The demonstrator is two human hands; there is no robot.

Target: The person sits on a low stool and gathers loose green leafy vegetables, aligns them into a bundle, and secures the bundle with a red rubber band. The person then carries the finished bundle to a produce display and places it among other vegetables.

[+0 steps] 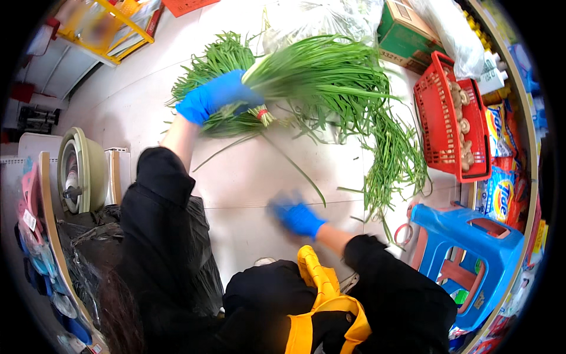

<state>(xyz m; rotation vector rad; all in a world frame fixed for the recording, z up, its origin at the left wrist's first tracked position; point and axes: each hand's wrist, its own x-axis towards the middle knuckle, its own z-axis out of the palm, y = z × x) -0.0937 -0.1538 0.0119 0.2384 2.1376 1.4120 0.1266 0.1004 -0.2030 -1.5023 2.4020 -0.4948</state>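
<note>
My left hand [215, 97], in a blue glove, is closed around the pale stem ends of a bunch of garlic chives [324, 65]. Its long green leaves fan out to the right. Under and behind that hand lie more chives [218, 59] on the white floor, and a red band [262, 113] circles some stems beside it. Nearer to me, my right hand [298, 218], also blue-gloved, is low over the floor; motion smears its fingers. Loose chives [395, 159] spread in a tangled heap to the right, with a few single strands lying between the hands.
At the right stand a red basket [436, 112] of mushrooms, a blue stool [471, 253] and a shelf of packaged goods. A green and brown carton [407, 35] and a clear plastic bag [324, 20] are at the back. Black plastic [200, 248] lies by my left arm.
</note>
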